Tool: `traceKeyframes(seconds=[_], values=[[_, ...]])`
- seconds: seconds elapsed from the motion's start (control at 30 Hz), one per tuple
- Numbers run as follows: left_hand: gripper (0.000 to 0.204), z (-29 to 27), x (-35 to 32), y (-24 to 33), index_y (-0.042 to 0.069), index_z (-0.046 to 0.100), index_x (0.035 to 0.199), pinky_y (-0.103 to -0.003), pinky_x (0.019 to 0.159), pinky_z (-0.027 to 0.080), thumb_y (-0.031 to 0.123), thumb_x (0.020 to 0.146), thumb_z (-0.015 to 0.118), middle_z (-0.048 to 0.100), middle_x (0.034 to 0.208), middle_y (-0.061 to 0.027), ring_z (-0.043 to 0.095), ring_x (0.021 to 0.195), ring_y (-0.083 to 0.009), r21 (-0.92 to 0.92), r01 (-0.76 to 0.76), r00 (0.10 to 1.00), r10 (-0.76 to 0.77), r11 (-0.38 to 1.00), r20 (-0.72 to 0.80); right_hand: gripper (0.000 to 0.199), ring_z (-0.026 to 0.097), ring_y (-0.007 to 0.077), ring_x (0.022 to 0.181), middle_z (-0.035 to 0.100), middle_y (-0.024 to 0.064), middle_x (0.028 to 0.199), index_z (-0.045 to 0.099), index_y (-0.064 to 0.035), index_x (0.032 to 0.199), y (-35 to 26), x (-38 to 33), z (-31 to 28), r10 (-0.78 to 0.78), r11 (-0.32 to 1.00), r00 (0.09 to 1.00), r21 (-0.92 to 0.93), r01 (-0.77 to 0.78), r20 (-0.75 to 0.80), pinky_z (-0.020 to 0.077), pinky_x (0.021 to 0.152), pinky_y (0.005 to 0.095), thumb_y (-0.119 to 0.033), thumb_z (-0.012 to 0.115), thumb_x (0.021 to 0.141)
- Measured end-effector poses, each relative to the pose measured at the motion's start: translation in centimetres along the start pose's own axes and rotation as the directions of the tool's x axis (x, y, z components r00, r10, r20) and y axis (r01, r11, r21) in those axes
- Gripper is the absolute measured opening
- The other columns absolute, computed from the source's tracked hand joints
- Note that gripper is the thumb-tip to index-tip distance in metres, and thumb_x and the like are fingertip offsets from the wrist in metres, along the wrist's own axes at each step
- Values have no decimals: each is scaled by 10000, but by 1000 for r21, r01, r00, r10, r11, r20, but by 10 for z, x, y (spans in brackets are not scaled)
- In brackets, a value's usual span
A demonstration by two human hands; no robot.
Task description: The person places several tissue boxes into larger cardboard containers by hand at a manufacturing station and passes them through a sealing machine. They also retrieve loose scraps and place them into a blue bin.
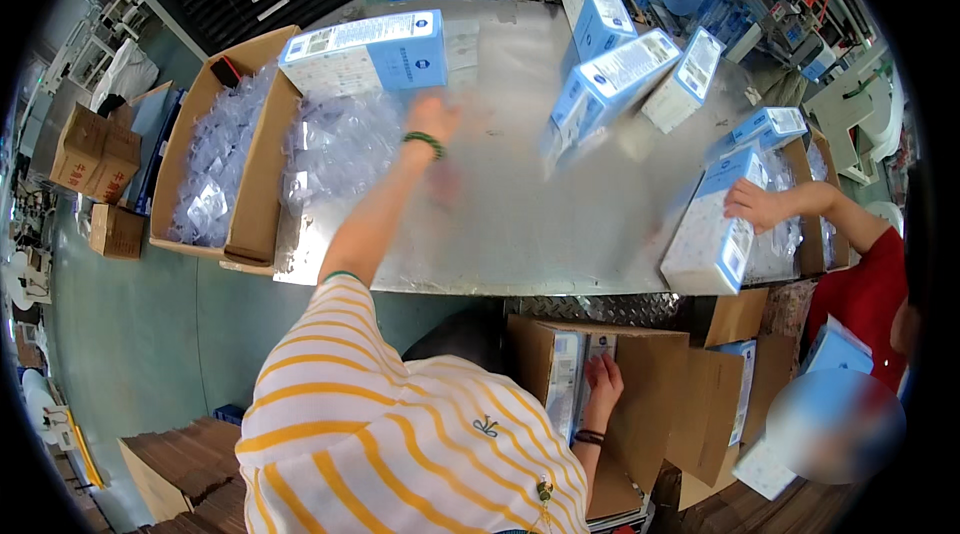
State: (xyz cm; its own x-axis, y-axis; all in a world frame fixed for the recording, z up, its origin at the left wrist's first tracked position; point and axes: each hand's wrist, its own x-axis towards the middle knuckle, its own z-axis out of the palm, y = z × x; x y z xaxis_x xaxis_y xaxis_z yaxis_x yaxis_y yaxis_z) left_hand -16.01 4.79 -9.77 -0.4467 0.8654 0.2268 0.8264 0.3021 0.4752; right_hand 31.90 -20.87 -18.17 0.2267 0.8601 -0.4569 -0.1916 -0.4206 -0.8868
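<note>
My left hand (432,117) is over the metal table, smeared by motion, so its fingers are unclear. It is nearest a blue-and-white box (362,46) lying at the back left. Beside it lies a pile of clear plastic pouches (335,149). Low in front of me, my right hand (603,380) reaches into an open cardboard carton (645,404). Its fingers close on the end of a slim box (599,344), which stands on edge there. Another blue-and-white box (563,379) stands upright alongside it in the carton.
Several blue-and-white boxes (620,69) stand on the metal table (500,204) at the back right. A carton of clear pouches (215,164) sits at its left end. On the right, a co-worker's hand (755,204) holds a box (712,234). Stacked cardboard (185,459) lies lower left.
</note>
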Motion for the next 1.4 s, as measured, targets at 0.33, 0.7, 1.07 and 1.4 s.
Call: traceKeyframes(seconds=[0.33,0.7,1.07,1.4], values=[[288,-23,30,-109,45,651,911,-428,769,472,286,842,511,627,927,-195,606,876,-325,287,303,947,-320,909,13,266,584,141,784,609,76,916,533,31,1087,-18,-26,-34,-149,984,981,-120,135,-126,465,697,240,-110,544,861],[203,-17,-109,120,41,616,875,-309,790,447,210,879,503,560,1081,-88,563,918,-183,-959,-38,745,648,280,160,342,599,185,816,614,111,922,520,24,1129,-133,-83,73,-405,879,886,170,445,-226,484,740,285,-228,493,900],[458,52,78,301,129,599,1063,-420,871,408,459,747,616,508,1168,-162,480,1074,-273,-260,-612,780,625,746,-42,380,608,189,701,622,139,845,529,54,1066,29,-88,-81,-394,809,742,-588,0,-543,480,591,254,-256,564,851],[462,91,73,233,286,577,1116,-518,945,354,480,697,567,194,1420,-179,193,1223,-495,33,-567,745,496,823,446,209,586,193,889,613,130,979,596,10,1010,-168,-25,61,-592,779,756,-440,447,-280,458,771,282,-55,575,813]])
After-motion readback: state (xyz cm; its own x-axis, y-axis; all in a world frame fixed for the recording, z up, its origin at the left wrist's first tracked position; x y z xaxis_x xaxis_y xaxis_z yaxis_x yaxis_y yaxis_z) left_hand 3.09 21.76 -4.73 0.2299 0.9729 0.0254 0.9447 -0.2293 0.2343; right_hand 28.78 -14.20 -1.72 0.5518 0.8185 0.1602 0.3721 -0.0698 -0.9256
